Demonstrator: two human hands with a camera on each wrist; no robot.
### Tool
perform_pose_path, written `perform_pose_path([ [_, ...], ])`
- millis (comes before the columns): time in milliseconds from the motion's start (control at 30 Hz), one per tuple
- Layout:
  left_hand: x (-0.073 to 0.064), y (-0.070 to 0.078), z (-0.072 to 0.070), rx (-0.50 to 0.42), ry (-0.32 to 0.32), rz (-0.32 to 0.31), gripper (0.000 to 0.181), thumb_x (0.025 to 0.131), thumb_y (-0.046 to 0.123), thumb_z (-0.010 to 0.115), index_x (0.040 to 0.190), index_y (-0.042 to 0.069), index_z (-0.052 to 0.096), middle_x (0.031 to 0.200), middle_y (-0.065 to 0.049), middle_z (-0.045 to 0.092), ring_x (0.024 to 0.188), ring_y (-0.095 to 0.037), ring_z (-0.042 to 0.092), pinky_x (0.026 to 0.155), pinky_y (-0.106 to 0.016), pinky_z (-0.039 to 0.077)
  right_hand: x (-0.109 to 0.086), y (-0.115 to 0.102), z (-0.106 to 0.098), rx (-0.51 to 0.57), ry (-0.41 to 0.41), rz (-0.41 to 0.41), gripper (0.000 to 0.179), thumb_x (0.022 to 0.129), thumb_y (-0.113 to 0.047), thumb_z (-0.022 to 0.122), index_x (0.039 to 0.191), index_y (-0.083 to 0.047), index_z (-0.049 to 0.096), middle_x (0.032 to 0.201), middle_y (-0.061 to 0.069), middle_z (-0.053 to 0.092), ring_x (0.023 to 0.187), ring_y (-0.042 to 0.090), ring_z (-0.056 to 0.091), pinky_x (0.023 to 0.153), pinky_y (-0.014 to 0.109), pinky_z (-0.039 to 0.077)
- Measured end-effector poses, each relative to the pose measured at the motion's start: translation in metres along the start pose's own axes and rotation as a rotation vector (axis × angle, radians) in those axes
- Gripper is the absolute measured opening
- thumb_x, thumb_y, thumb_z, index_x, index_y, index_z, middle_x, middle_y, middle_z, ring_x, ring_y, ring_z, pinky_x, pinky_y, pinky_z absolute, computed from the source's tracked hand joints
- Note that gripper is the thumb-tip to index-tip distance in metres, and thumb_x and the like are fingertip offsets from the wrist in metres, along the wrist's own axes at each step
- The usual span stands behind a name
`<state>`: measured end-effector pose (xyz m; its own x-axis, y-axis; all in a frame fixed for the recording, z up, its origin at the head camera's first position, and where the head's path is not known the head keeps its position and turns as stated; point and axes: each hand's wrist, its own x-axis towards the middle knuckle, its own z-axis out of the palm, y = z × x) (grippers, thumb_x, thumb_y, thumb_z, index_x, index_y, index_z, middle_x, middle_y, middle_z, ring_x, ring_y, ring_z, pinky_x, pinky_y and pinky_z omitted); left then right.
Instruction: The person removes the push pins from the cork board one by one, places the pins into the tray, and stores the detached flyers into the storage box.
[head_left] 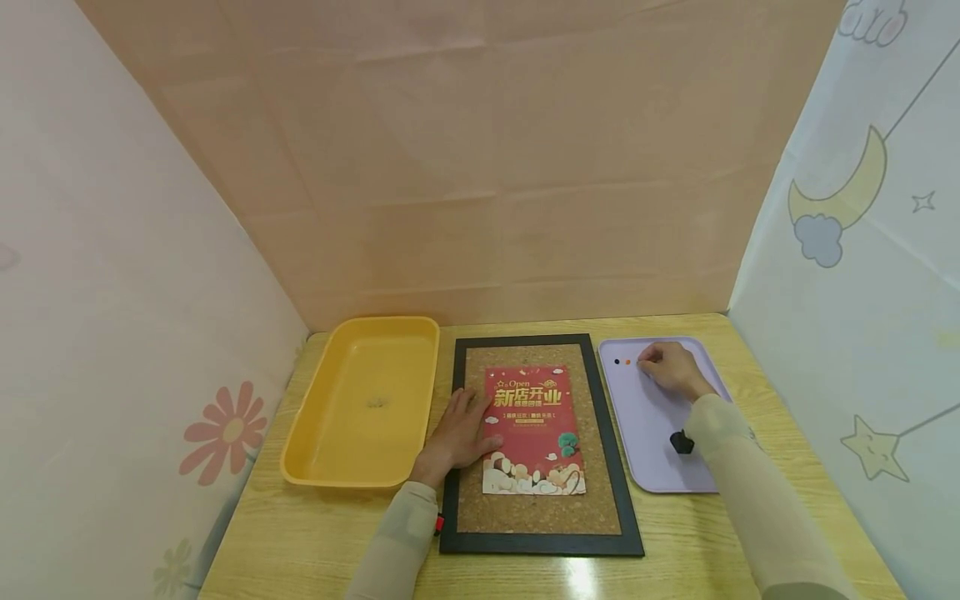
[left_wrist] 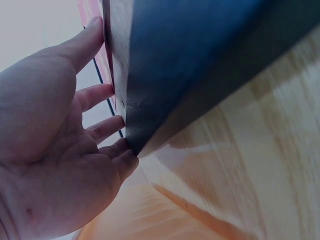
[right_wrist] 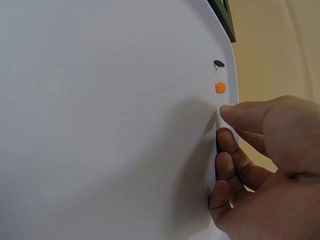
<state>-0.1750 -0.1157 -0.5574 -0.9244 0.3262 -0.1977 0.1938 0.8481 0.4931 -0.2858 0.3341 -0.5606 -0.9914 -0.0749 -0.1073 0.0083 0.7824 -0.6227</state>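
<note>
A red poster (head_left: 528, 429) with gold lettering lies on a black-framed cork board (head_left: 536, 517). My left hand (head_left: 462, 427) rests across the board's left side, fingers spread and fingertips on the poster's left edge. In the left wrist view its fingers (left_wrist: 102, 127) reach over the frame's edge. Over the far end of the purple tray (head_left: 652, 467), my right hand (head_left: 670, 369) pinches a small white thumbtack (right_wrist: 218, 117) between thumb and index finger. Beside it on the tray are an orange thumbtack (right_wrist: 220, 88) and a black thumbtack (right_wrist: 218, 64), its point showing.
A yellow tray (head_left: 360, 425) stands left of the board on the wooden table (head_left: 540, 579). A tan cloth backdrop (head_left: 480, 167) rises behind, and pale printed cloths hang at both sides.
</note>
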Motion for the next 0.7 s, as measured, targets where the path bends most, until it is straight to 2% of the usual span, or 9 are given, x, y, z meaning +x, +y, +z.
perform_pose_path([
  [233, -0.0013, 0.0023, -0.0007, -0.002, 0.009, -0.014, 0.088, 0.1, 0.039, 0.086, 0.173, 0.012, 0.044, 0.182, -0.025, 0.031, 0.173, -0.05, 0.02, 0.139, -0.07, 0.032, -0.0016, -0.0024, -0.0001, -0.033, -0.009, -0.01, 0.017, 0.108, -0.012, 0.068, 0.111, 0.003, 0.076, 0.108, 0.023, 0.076, 0.1, 0.036, 0.068, 0.084, 0.037, 0.05],
  [467, -0.001, 0.0027, -0.0018, 0.007, 0.011, -0.009, 0.087, 0.101, 0.04, 0.084, 0.173, 0.012, 0.044, 0.182, -0.025, 0.032, 0.173, -0.05, 0.021, 0.138, -0.069, 0.033, 0.0024, -0.0022, 0.0006, -0.051, -0.025, 0.015, 0.018, 0.109, -0.012, 0.067, 0.113, 0.003, 0.075, 0.106, 0.021, 0.075, 0.098, 0.033, 0.066, 0.081, 0.034, 0.05],
  [700, -0.0007, 0.0015, -0.0003, 0.015, 0.007, -0.006, 0.089, 0.1, 0.04, 0.085, 0.173, 0.011, 0.043, 0.182, -0.026, 0.031, 0.173, -0.05, 0.021, 0.138, -0.07, 0.033, 0.0037, -0.0025, 0.0004, -0.051, -0.023, 0.025, 0.019, 0.109, -0.012, 0.067, 0.113, 0.004, 0.076, 0.106, 0.022, 0.076, 0.099, 0.034, 0.067, 0.083, 0.035, 0.051],
])
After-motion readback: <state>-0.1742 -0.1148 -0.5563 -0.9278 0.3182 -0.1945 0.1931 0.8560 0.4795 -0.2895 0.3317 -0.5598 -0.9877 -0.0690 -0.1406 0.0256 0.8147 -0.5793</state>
